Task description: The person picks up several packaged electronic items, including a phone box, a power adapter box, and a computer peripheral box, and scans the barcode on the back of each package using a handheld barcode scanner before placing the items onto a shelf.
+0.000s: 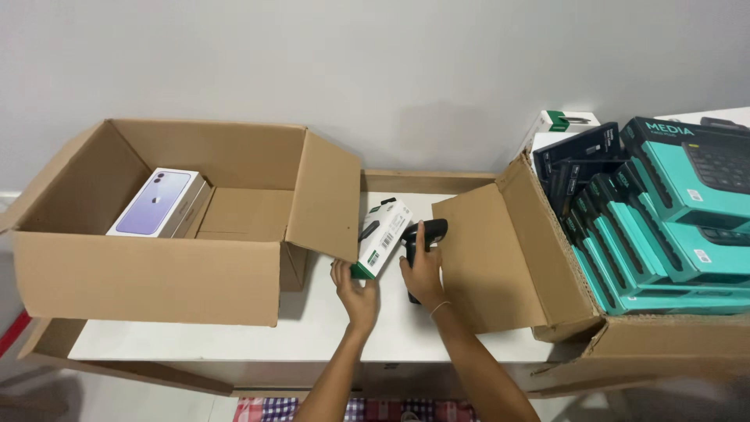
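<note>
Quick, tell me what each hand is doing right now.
Left hand: closed on a small white and green box, held tilted above the table.
Right hand: closed around a black handheld scanner, forefinger along its top.

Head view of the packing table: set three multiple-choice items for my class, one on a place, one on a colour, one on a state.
1. Where is the box picturing a purple phone?
A. Inside the open cardboard box at left
B. On the floor
C. In the person's right hand

2. What colour are most of the boxes stacked in the carton at right?
A. Red
B. Teal
C. Yellow

3. What is the right hand doing?
A. Resting flat and empty
B. Gripping a black handheld scanner
C. Closing a flap

Answers:
1 A: the phone box lies in the left carton.
2 B: the stacked boxes are teal.
3 B: the right hand grips the scanner, while the left hand holds a small white and green box.
</note>
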